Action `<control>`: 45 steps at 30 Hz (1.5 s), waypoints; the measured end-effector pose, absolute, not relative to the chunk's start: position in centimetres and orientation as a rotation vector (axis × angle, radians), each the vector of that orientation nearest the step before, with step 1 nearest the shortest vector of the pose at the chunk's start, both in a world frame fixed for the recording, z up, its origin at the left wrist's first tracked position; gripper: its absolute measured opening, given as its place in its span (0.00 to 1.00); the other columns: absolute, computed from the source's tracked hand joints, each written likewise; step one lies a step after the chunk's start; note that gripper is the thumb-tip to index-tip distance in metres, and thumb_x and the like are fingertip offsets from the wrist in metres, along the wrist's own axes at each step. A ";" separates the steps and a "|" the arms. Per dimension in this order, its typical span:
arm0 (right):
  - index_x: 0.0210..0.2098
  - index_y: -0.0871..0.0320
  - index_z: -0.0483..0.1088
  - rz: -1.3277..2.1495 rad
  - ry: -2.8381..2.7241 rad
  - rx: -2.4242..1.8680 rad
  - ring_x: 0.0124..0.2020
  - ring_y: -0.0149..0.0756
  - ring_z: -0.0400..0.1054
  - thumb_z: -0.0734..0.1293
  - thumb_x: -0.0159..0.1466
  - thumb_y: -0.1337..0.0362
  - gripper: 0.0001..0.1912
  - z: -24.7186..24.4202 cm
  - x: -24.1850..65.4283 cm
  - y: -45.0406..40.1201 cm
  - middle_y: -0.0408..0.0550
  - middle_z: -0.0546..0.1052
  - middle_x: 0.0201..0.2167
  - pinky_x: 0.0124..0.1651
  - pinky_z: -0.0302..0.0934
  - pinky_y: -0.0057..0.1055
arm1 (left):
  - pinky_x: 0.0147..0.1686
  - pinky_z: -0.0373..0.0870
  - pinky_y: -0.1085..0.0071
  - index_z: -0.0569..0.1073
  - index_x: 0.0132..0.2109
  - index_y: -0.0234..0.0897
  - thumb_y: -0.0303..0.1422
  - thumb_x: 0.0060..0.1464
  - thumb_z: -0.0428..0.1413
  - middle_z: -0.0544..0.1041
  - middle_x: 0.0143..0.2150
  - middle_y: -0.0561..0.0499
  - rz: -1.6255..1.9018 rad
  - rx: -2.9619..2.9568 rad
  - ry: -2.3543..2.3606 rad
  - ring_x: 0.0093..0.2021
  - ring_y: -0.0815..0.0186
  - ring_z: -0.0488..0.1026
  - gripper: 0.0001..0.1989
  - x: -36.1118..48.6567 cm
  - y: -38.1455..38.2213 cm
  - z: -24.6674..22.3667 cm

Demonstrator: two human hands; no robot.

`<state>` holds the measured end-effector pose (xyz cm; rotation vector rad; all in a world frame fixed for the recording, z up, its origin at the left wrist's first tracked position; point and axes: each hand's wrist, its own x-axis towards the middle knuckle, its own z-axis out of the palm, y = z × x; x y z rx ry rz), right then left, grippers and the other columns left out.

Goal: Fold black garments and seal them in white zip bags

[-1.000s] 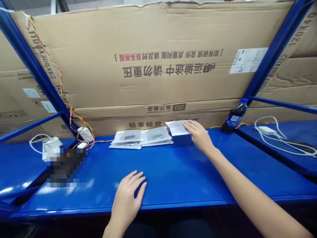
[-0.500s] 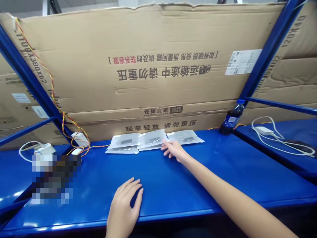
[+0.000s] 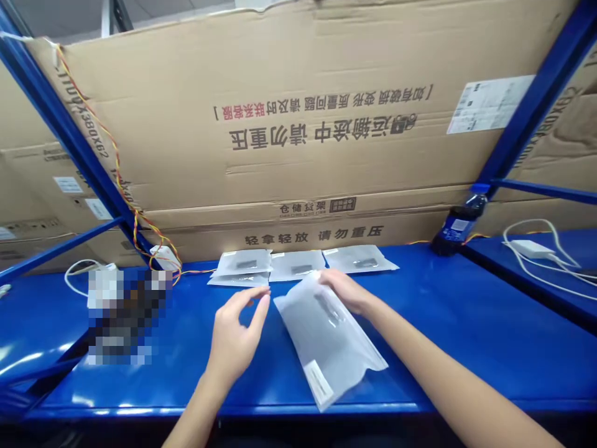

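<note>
**Right hand (image 3: 342, 289) holds a pale bag (image 3: 329, 342) over the blue shelf (image 3: 448, 317)**

The fingers pinch the bag's far end; its near end, with a white label (image 3: 319, 381), points toward the shelf's front edge. The left hand (image 3: 233, 336) is just beside the bag, not touching it, fingers curved and thumb near their tips. Behind, similar bags (image 3: 298, 266) lie in a row before the cardboard (image 3: 289, 168), the leftmost two overlapping. A dark bottle (image 3: 459, 224) with a blue cap stands to the right of the row; twisted wires (image 3: 116, 155) hang at the left.

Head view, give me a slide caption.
Right hand holding a translucent pouch above a blue shelf.
</note>
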<state>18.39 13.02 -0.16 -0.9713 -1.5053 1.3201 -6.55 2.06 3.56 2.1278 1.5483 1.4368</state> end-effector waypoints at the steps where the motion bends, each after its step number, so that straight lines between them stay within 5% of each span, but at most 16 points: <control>1: 0.20 0.53 0.58 1.340 -1.573 -0.963 0.25 0.33 0.57 0.66 0.54 0.55 0.15 -0.6 17.4 12.6 0.39 0.64 0.20 0.30 0.57 0.30 | 0.49 0.79 0.60 0.83 0.49 0.38 0.41 0.68 0.56 0.86 0.47 0.43 1.276 2.127 1.491 0.48 0.54 0.82 0.15 -6.1 3.7 4.1; 2: 0.20 0.53 0.59 1.349 -1.633 -0.957 0.26 0.32 0.56 0.66 0.55 0.55 0.15 -0.9 16.5 12.2 0.39 0.64 0.20 0.30 0.56 0.30 | 0.48 0.77 0.61 0.83 0.46 0.38 0.43 0.69 0.54 0.86 0.46 0.42 1.060 2.130 1.425 0.49 0.53 0.81 0.17 -5.7 5.3 4.4; 5: 0.20 0.54 0.59 1.298 -1.754 -0.977 0.27 0.31 0.53 0.66 0.60 0.53 0.18 -1.6 15.0 11.8 0.37 0.60 0.20 0.31 0.51 0.29 | 0.31 0.72 0.68 0.79 0.30 0.37 0.49 0.60 0.60 0.81 0.29 0.48 0.740 2.145 1.237 0.31 0.59 0.77 0.20 -4.4 9.6 3.8; 8: 0.18 0.53 0.55 1.218 -1.816 -1.022 0.26 0.30 0.48 0.66 0.62 0.52 0.23 -1.6 15.2 12.0 0.36 0.55 0.19 0.30 0.45 0.29 | 0.24 0.63 0.72 0.74 0.25 0.37 0.52 0.57 0.60 0.73 0.21 0.54 0.623 2.118 1.113 0.24 0.66 0.67 0.24 -3.9 11.6 2.3; 13: 0.18 0.53 0.53 1.275 -1.877 -1.014 0.22 0.28 0.52 0.65 0.64 0.55 0.23 -0.4 16.0 11.0 0.35 0.56 0.17 0.27 0.47 0.27 | 0.29 0.65 0.71 0.73 0.27 0.37 0.50 0.59 0.56 0.73 0.25 0.53 0.739 2.047 1.137 0.27 0.65 0.67 0.22 -5.8 12.2 2.0; 19: 0.21 0.58 0.71 1.676 -2.074 -0.892 0.19 0.33 0.72 0.67 0.66 0.50 0.22 1.8 16.8 8.8 0.49 0.81 0.25 0.21 0.63 0.28 | 0.33 0.66 0.68 0.70 0.29 0.40 0.52 0.59 0.54 0.72 0.27 0.52 1.107 1.933 1.356 0.30 0.62 0.68 0.21 -10.8 14.1 3.9; 25: 0.30 0.56 0.72 1.359 -1.817 -0.996 0.14 0.25 0.59 0.70 0.66 0.48 0.18 1.7 16.3 9.3 0.34 0.66 0.15 0.18 0.53 0.23 | 0.31 0.65 0.70 0.70 0.29 0.39 0.51 0.60 0.54 0.72 0.26 0.53 1.073 1.945 1.311 0.28 0.63 0.68 0.21 -8.9 12.7 3.3; 30: 0.31 0.57 0.73 1.415 -1.785 -0.996 0.12 0.24 0.57 0.72 0.60 0.53 0.13 0.5 15.3 9.6 0.34 0.66 0.16 0.15 0.50 0.23 | 0.34 0.66 0.69 0.72 0.29 0.38 0.44 0.63 0.53 0.76 0.29 0.51 0.965 2.026 1.242 0.32 0.62 0.71 0.18 -5.1 10.4 2.4; 34: 0.40 0.56 0.69 1.429 -1.682 -1.006 0.15 0.27 0.65 0.66 0.64 0.49 0.16 0.2 15.3 9.7 0.36 0.72 0.24 0.14 0.56 0.23 | 0.34 0.66 0.68 0.73 0.30 0.38 0.41 0.65 0.53 0.77 0.29 0.51 0.941 2.044 1.265 0.31 0.61 0.71 0.17 -4.7 9.9 1.9; 40: 0.48 0.53 0.65 1.468 -1.682 -0.931 0.20 0.33 0.70 0.72 0.59 0.47 0.25 0.2 15.6 9.3 0.37 0.72 0.30 0.17 0.67 0.29 | 0.35 0.66 0.69 0.72 0.30 0.38 0.40 0.66 0.51 0.77 0.30 0.51 1.021 2.023 1.327 0.32 0.62 0.73 0.17 -5.5 10.4 1.6; 45: 0.36 0.55 0.72 1.187 -1.814 -0.976 0.26 0.31 0.65 0.74 0.57 0.55 0.13 0.3 15.9 9.4 0.41 0.73 0.31 0.26 0.62 0.28 | 0.37 0.67 0.68 0.74 0.31 0.38 0.39 0.67 0.52 0.79 0.31 0.51 1.067 2.052 1.353 0.34 0.61 0.74 0.16 -5.3 10.2 1.4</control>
